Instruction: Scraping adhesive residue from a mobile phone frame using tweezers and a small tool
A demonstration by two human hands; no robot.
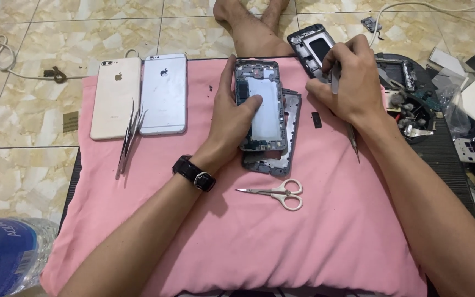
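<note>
Two phones lie face down near the pink cloth's (314, 242) far left corner, one gold (115, 98), one silver (164, 93), with tweezers (130, 137) just beside them, small white-handled scissors (279, 193) mid-cloth, and a plastic water bottle (6, 258) off its near left corner.

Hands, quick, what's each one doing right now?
Left hand: grip closed on the open phone frame, thumb across its middle.
Right hand: grip closed on a thin metal tool.
</note>
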